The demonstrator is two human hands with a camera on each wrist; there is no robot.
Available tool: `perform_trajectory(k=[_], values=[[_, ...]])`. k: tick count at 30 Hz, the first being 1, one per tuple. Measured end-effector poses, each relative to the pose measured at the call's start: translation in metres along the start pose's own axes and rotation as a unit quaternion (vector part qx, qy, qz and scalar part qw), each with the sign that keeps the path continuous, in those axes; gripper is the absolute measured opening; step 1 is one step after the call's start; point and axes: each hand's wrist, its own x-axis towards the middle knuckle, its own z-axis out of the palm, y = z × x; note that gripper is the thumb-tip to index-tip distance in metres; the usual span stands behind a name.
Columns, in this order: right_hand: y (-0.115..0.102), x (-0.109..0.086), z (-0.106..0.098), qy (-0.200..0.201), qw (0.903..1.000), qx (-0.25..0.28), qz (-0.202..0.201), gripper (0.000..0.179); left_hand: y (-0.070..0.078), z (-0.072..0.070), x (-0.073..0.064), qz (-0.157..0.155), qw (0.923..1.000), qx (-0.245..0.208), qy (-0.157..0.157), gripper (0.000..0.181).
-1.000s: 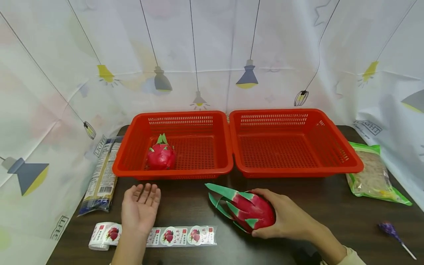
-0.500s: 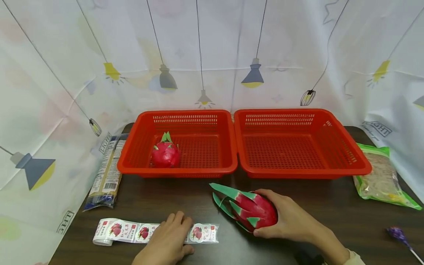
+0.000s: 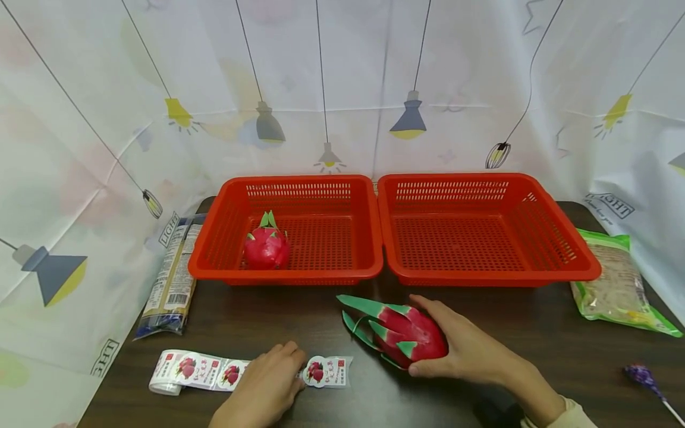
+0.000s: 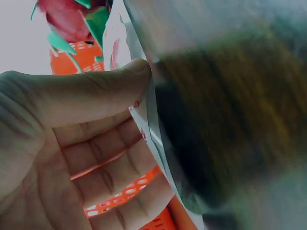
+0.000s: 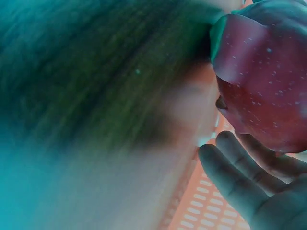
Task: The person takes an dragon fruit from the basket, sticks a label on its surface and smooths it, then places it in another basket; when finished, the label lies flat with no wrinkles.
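Note:
My left hand (image 3: 262,383) lies over the middle of a strip of dragon fruit stickers (image 3: 325,372), its thumb and fingers drawn in at the two edges. In the left wrist view the thumb (image 4: 103,91) meets the edge of the strip, and the other fingertips touch its printed face. A red dragon fruit (image 3: 401,330) with green leaf tips lies on its side, leaves toward the left. My right hand (image 3: 465,345) holds its rounded end, thumb on the near side. The right wrist view shows fingers (image 5: 235,179) beside the fruit.
Behind the hands stand two red plastic baskets (image 3: 283,274) side by side; the left one holds another dragon fruit (image 3: 266,248). A printed packet (image 3: 173,279) lies far left and a green-edged bag (image 3: 610,279) far right. A purple lollipop (image 3: 644,377) lies front right.
My left hand has turned from palm up, left of its present place, to palm down on the sticker strip, and its thumb has drawn in. The right hand keeps its hold on the dragon fruit.

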Motion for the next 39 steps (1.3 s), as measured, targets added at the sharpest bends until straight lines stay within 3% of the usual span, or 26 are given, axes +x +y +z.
perform_trajectory(k=[3,6,9,11,14,18,21,25,28,30,35,39], values=[[-0.007,-0.005,-0.006,0.019,0.9994,-0.028,0.004,0.113,-0.001,-0.005,-0.003,0.010,0.9998,-0.016,-0.001,0.019],[-0.026,-0.011,-0.015,0.085,0.9930,-0.079,-0.024,0.112,-0.001,-0.012,-0.007,0.023,0.9991,-0.030,0.020,0.017],[-0.055,-0.011,-0.019,0.162,0.9772,-0.071,-0.117,0.094,0.002,-0.021,-0.012,0.025,0.9979,-0.045,0.039,0.017],[-0.076,-0.006,-0.012,0.182,0.9623,-0.055,-0.194,0.077,0.004,-0.027,-0.015,0.028,0.9971,-0.054,0.047,0.018],[-0.103,0.008,0.009,0.153,0.9540,-0.074,-0.247,0.059,0.007,-0.032,-0.018,0.037,0.9952,-0.064,0.064,0.019],[-0.122,0.025,0.037,0.078,0.9667,-0.125,-0.209,0.048,0.009,-0.035,-0.021,0.051,0.9910,-0.083,0.092,0.019],[-0.126,0.034,0.047,0.049,0.9744,-0.100,-0.195,0.036,0.008,-0.037,-0.023,0.053,0.9870,-0.100,0.114,0.019],[-0.123,0.039,0.052,0.036,0.9740,-0.050,-0.218,0.020,0.004,-0.038,-0.025,0.048,0.9839,-0.120,0.123,0.022],[-0.121,0.041,0.053,0.017,0.9726,-0.010,-0.232,0.016,-0.002,-0.043,-0.026,0.036,0.9837,-0.153,0.088,0.027],[-0.120,0.041,0.054,0.001,0.9723,0.015,-0.233,0.016,-0.010,-0.048,-0.024,0.028,0.9790,-0.194,0.056,0.032],[-0.120,0.038,0.059,-0.036,0.9698,0.061,-0.233,0.016,-0.035,-0.058,-0.012,0.046,0.9513,-0.302,-0.038,0.035],[-0.119,0.037,0.066,-0.045,0.9674,0.084,-0.235,0.012,-0.045,-0.053,-0.001,0.065,0.9324,-0.335,-0.119,0.029]])
